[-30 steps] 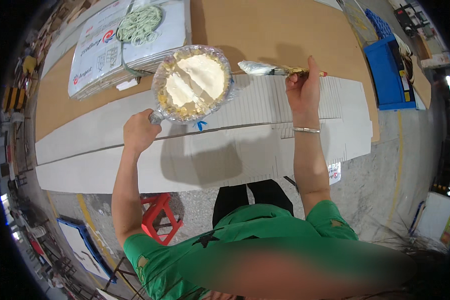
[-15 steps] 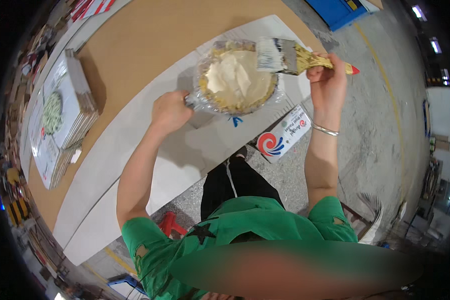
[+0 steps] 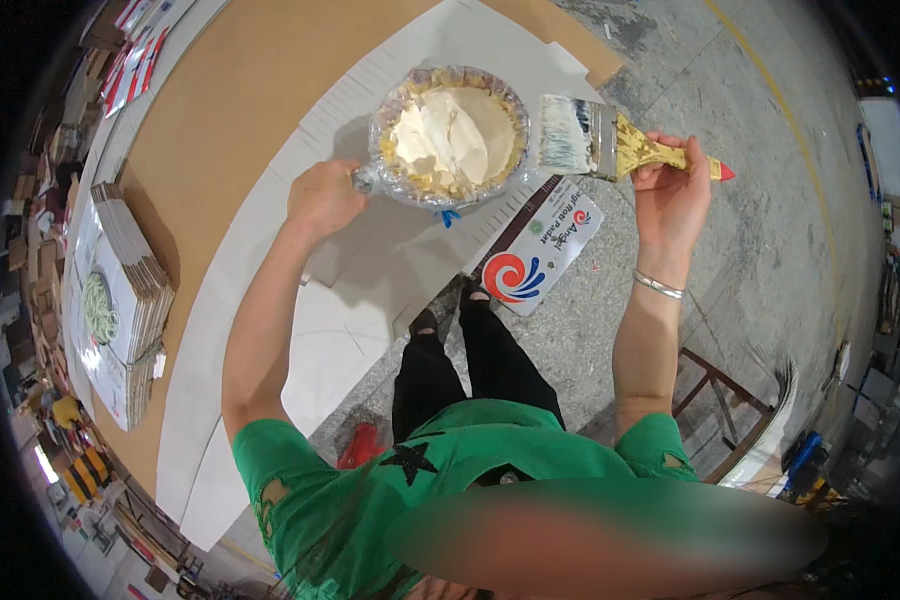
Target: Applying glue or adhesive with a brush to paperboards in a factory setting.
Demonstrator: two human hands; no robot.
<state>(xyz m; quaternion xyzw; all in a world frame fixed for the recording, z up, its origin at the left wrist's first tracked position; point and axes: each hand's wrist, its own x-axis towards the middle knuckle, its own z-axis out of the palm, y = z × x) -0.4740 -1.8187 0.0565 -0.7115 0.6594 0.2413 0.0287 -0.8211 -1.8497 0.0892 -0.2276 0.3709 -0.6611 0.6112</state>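
the left hand (image 3: pixel 322 195) is closed round the short handle of a shallow bowl (image 3: pixel 450 135) wrapped in clear film and holding pale, creamy paste, up in the upper middle of the frame. the right hand (image 3: pixel 670 195) is closed too, fingers wrapped round the yellowed handle of a wide flat brush (image 3: pixel 590 140), whose pale bristles point left toward the bowl's rim — close beside it, though i cannot tell if they touch. a thin bracelet (image 3: pixel 658 286) sits on that wrist.

from where i stand, the thing to get right looks like loading the brush cleanly: the bowl wants holding level, since the paste is heaped to one side, and the bristles are better dipped shallow and wiped on the rim than plunged in. held out past the sheet like this, a drip would land on the floor or on the printed card, so it seems wiser to bring both hands back over the white sheet first.

under the bowl lies a long white cardboard sheet (image 3: pixel 270 330) with scored lines, resting on a brown tabletop (image 3: pixel 220 110) that fills the upper left. a small printed card (image 3: pixel 540 250) with a red swirl lies at the sheet's edge, in the middle of the frame. at the far left a stack of flattened printed cartons (image 3: pixel 120 300) sits on the tabletop. grey concrete floor (image 3: pixel 750 120) runs up the right side, and a red stool (image 3: pixel 360 445) shows low down by the person's legs.
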